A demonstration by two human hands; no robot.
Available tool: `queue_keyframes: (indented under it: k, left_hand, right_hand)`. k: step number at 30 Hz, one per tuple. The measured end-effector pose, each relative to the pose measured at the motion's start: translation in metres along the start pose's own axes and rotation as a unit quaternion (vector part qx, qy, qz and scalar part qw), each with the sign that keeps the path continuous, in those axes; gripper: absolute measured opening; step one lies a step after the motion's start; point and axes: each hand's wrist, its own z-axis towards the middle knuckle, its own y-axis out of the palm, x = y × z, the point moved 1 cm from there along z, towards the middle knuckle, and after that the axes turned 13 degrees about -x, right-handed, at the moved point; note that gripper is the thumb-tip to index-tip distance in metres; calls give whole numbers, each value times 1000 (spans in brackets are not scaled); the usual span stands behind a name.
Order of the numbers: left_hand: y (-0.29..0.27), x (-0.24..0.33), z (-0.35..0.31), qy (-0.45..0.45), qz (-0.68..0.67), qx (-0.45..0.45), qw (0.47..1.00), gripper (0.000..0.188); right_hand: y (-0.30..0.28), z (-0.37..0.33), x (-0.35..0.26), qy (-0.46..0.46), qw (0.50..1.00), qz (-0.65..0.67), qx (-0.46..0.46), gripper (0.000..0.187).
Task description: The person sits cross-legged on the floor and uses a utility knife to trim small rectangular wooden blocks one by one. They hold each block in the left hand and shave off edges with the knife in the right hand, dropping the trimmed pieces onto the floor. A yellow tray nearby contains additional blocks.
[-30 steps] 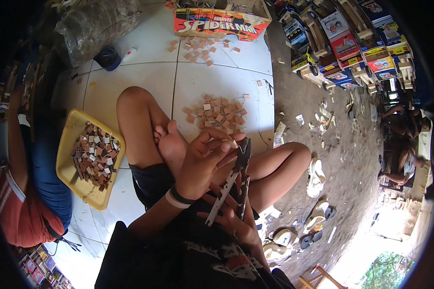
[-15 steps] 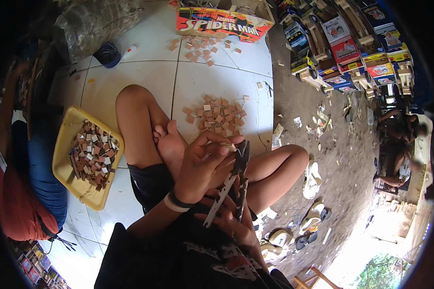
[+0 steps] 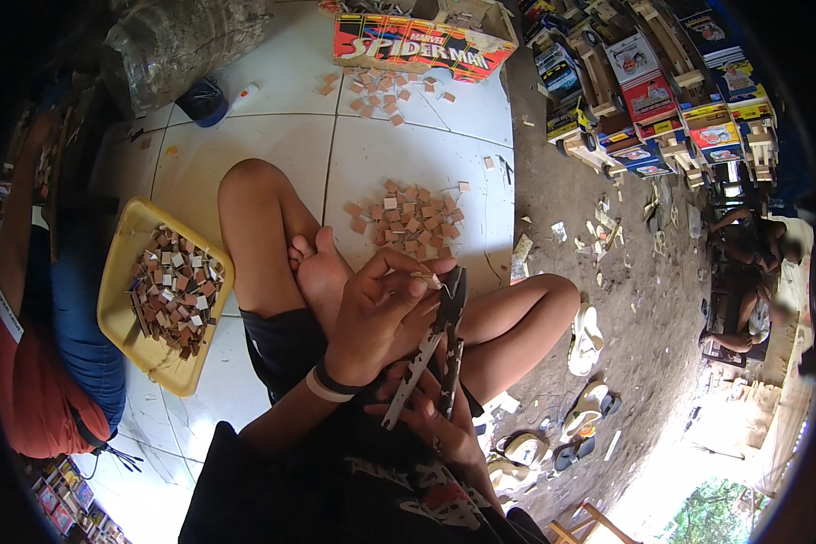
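Note:
My left hand (image 3: pixel 372 317), with two bands at its wrist, pinches a small light wooden piece (image 3: pixel 429 280) between thumb and fingers. A thin wire or pin sticks out of it toward the jaws of the snips. The worn, black-painted metal snips (image 3: pixel 453 304) point away from me, handles slightly spread. Around the handles closes my right hand (image 3: pixel 426 422), low in front of my black shirt. Just beyond my hands, a pile of small brown square pieces (image 3: pixel 412 218), with thin wires among them, lies on the white tiles.
A yellow tray (image 3: pixel 113 317) of brown and white squares stands left of my knee. More squares (image 3: pixel 372 92) lie before a printed box (image 3: pixel 417 50). Toy wooden trucks (image 3: pixel 644 91) are stacked far right, sandals (image 3: pixel 587 340) on the dirt floor. A person (image 3: pixel 41 381) sits at left, others at far right.
My hands hold almost the same pose, with the small piece shifted slightly down by the snips' jaws. The person at left has moved an arm a little.

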Motion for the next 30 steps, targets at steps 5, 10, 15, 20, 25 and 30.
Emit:
queue_keyframes:
  k: [5,10,15,20,25,30]
  left_hand:
    - [-3,1,-5,-6,35,22,999,20]
    - [-12,-1,-17,1,74,13,997,22]
    - [-24,2,-32,-24,130,42,990,23]
    - [-29,4,-35,-43,146,33,988,22]
    - [-27,7,-26,-32,183,24,982,23]
    - [-26,13,-9,15,375,-50,926,23]
  right_hand:
    - [-11,0,13,41,999,-7,8,71]
    - [-20,0,19,120,992,-26,-31,44]
    - [-29,-1,26,163,985,-55,-26,29]
    - [-30,4,57,123,988,-92,18,21]
    - [-28,3,59,108,975,-158,116,21]
    - [-40,9,41,25,867,-433,246,19]
